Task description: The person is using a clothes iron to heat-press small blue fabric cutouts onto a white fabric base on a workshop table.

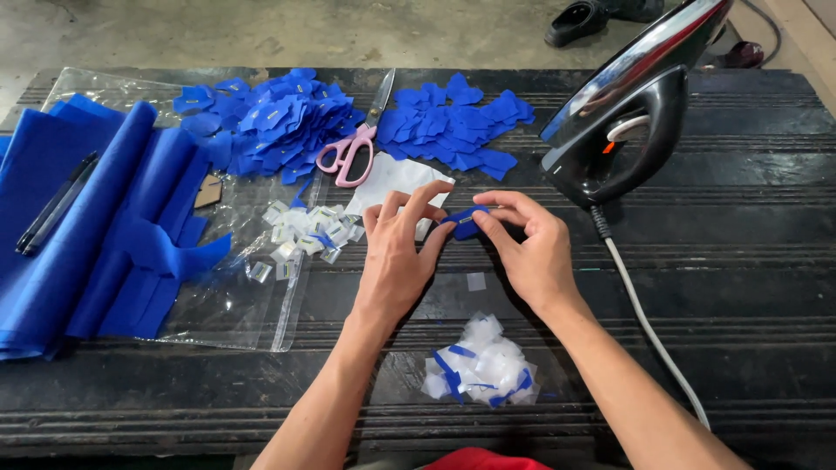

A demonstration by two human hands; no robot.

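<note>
Blue fabric piece [464, 223] lying crosswise, pinched between left hand [396, 261], right hand [527, 248]

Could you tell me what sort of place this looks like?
Probably a small sewing or garment workshop: a dark workbench holds folded blue fabric, piles of cut blue pieces, pink scissors and an iron.

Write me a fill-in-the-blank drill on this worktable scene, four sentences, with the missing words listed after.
1. Both hands, the left hand and the right hand, pinch one small ____ fabric piece.
2. The scissors between the two fabric piles have ____ handles.
3. The black iron stands to the ____ of the hands.
4. The heap of white scraps lies between the person's ____.

Missing words: blue; pink; right; forearms
</note>
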